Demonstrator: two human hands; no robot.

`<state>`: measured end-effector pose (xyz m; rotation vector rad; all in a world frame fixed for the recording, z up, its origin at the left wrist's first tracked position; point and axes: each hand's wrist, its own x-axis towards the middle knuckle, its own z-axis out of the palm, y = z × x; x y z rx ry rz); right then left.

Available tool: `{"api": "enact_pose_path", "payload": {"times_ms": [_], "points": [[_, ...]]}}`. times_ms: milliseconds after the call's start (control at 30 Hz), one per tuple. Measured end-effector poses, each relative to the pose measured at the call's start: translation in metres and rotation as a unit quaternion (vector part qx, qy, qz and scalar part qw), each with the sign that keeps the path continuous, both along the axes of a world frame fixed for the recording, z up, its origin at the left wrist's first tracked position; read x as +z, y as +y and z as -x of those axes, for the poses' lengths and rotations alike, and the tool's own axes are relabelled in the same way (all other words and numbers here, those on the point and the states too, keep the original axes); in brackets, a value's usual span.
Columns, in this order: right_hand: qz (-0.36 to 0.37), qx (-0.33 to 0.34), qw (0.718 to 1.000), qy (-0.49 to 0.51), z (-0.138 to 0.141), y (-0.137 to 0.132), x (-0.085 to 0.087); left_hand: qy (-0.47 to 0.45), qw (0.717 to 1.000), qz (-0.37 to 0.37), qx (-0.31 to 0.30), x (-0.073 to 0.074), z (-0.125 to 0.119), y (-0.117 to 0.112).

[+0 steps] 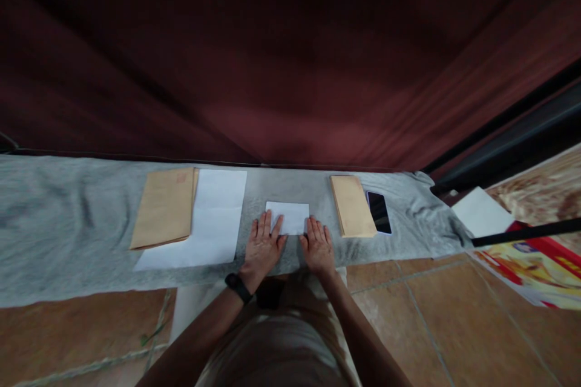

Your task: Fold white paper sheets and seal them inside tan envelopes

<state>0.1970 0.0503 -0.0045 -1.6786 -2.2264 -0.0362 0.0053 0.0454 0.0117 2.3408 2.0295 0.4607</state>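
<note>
A small white folded sheet of paper (293, 217) lies flat on the grey cloth in front of me. My left hand (263, 243) rests open on its left side, fingers stretched out over the lower left corner. At the right edge of the paper, my right hand (318, 247) lies open and flat, its fingertips against the edge. To the left is a large white sheet (220, 211), partly covered by a stack of large brown envelopes (164, 207). On the right sits a stack of smaller brown envelopes (351, 205).
A phone (379, 213) lies beside the smaller envelopes. The grey cloth (68, 224) covers a long narrow surface against a dark red curtain (290, 72). At the right are a black metal frame (508, 139), a white sheet and a colourful box (531, 269). Tiled floor is below.
</note>
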Motion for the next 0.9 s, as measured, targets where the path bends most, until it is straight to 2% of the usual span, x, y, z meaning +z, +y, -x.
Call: {"api": "enact_pose_path", "payload": {"times_ms": [167,400,667,900], "points": [[-0.003,-0.002,1.000,0.019,-0.001,0.002,0.002,-0.004,1.000,0.011,0.006,0.000,-0.002,0.001],[0.023,0.089,0.996,0.002,0.006,0.003,0.010,0.002,1.000,0.023,0.006,0.002,-0.003,0.001],[0.000,0.051,0.999,-0.009,0.006,-0.003,0.005,0.004,1.000,0.020,0.010,0.006,-0.004,0.000],[-0.012,0.038,0.999,-0.008,0.004,-0.006,0.002,-0.009,1.000,-0.020,0.022,-0.004,0.002,-0.006]]}}
